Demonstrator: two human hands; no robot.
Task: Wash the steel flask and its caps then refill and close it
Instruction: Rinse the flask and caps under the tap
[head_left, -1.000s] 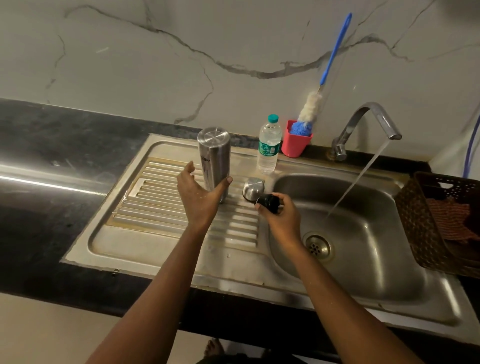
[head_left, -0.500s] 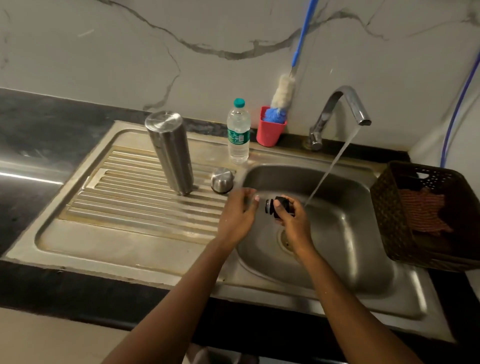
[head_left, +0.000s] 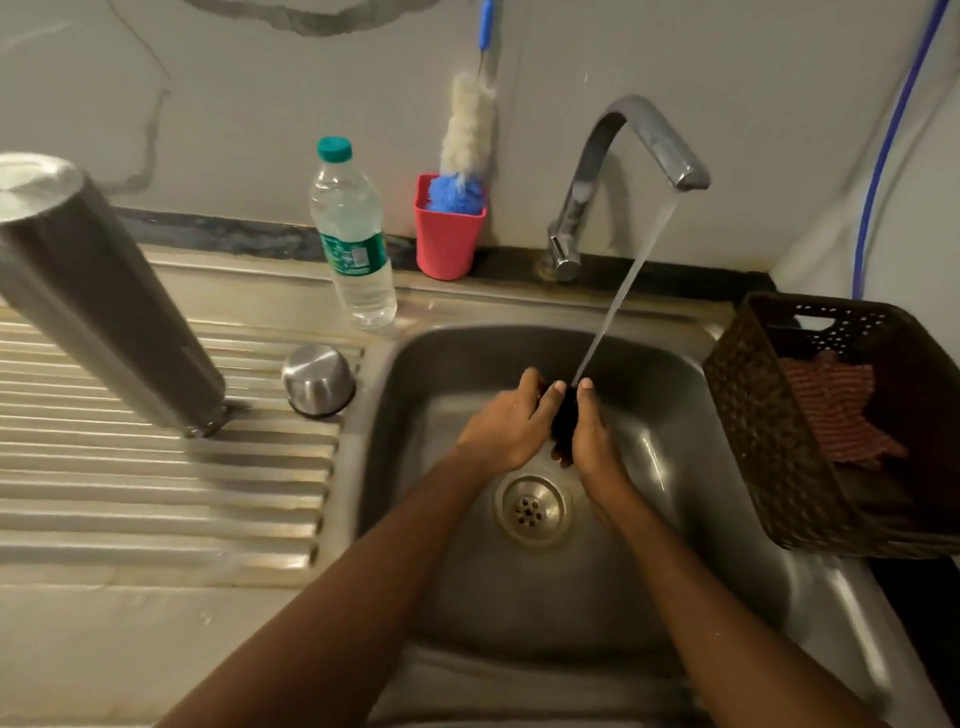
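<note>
The left hand (head_left: 504, 428) and right hand (head_left: 595, 444) clasp the small black cap (head_left: 563, 423) under the tap's stream (head_left: 618, 296) to rinse it (mostly hidden between them), while the tall steel flask (head_left: 104, 291) drains, apparently mouth-down, at left beside its domed steel cap (head_left: 318, 379).

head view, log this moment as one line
step: rinsing small black cap; left hand: holds cap; right hand: holds cap; tap water: running onto cap; tall steel flask: on ribbed drainboard
</note>
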